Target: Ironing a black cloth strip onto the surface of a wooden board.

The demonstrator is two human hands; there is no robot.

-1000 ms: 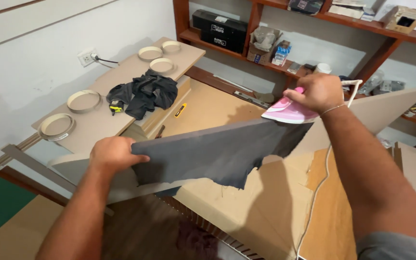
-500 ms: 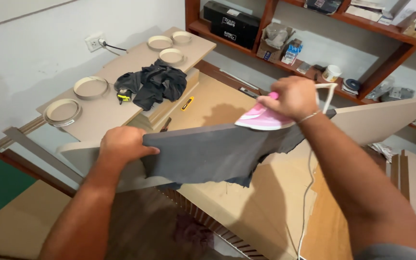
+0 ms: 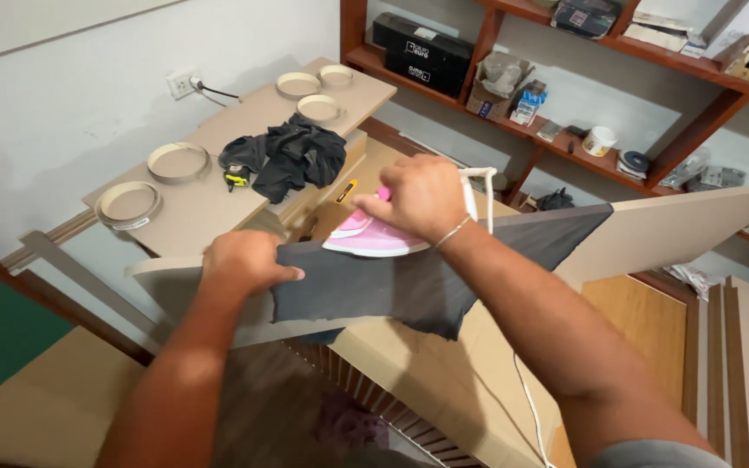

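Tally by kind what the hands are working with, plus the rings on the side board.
Pink iron: 1, under the right hand
Grey cloth: 1, pinned by the left hand
Round rings: 5
Total: 7

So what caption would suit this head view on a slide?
Right hand runs a pink iron over grey cloth that the left hand pins on a board.

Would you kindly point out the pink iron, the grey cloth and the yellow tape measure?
pink iron [image 3: 373, 238], head view, on its pink side.
grey cloth [image 3: 374, 286], head view, on its middle.
yellow tape measure [image 3: 237, 179], head view, on its case.
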